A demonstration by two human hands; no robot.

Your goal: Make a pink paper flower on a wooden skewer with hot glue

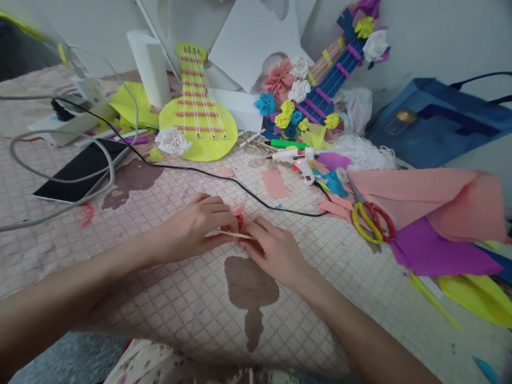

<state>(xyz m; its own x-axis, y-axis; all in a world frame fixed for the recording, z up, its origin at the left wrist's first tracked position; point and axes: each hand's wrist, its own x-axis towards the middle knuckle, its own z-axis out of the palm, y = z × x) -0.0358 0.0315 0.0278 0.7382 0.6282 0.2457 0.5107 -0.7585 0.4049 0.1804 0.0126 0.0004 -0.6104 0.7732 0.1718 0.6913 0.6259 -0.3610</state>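
Note:
At the middle of the table, my left hand (200,220) and my right hand (278,251) meet with fingers closed around a small piece of pink crepe paper (238,213). The paper is gathered and crinkled, and the fingers hide much of it. A thin pale stick (237,234) runs level between both hands, just below the paper. Its two ends disappear behind the fingers. Beyond the hands lies a flat pink paper piece (275,184). A black cable (213,174) crosses the table behind them.
Scissors (370,221), pink crepe sheets (435,196) and purple paper (445,250) lie right. A glue gun (301,160) rests behind. A yellow paper guitar (201,130) and a flower-trimmed blue guitar (327,93) lean at the back. A tablet-like device (78,170) and grey cable (112,173) sit left.

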